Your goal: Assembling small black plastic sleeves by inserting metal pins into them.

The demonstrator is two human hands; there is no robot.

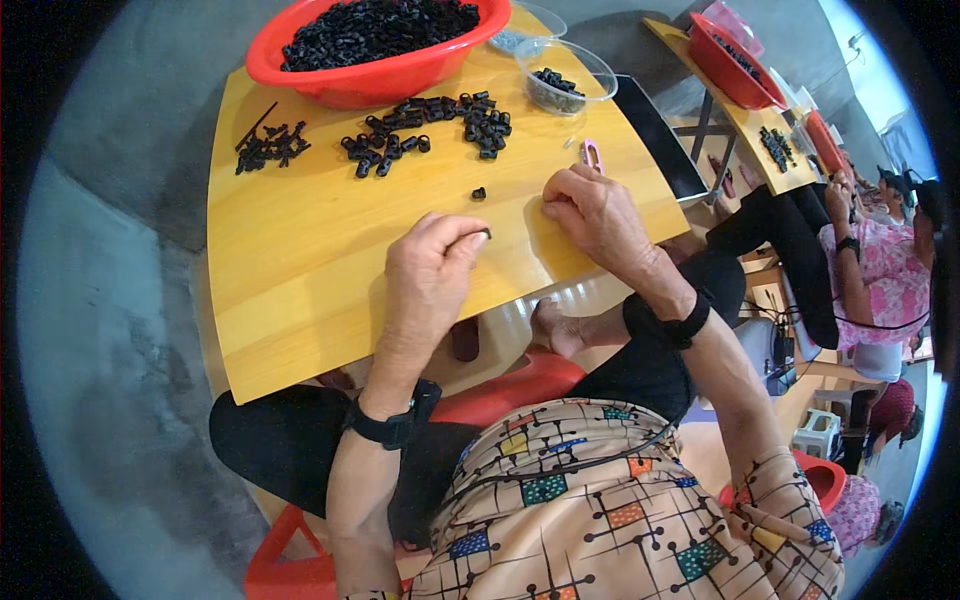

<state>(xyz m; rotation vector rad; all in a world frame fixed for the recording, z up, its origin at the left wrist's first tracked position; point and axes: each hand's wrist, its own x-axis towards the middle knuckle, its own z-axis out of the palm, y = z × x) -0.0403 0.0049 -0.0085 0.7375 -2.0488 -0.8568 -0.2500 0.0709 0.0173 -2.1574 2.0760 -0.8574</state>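
My left hand (432, 268) is closed over the near middle of the table, thumb and forefinger pinching a small black plastic piece (486, 233), mostly hidden by the fingertips. To its right my right hand (605, 215) has its fingers curled together; whatever lies in them, if anything, is hidden. Just beyond those knuckles shows a pink plastic-framed tool (592, 155), and I cannot tell whether the hand touches it. One loose black ring-like part (479, 194) sits between and beyond my hands. Farther off, several black cylindrical clips (400, 135) are spread in a loose cluster.
A red basin (380, 90) heaped with black parts stands at the table's far edge. Beside it are a clear bowl (567, 100) with black pieces and another clear bowl (530, 18). Black scraps (272, 148) lie far left. At right, a person works at another yellow table (745, 125).
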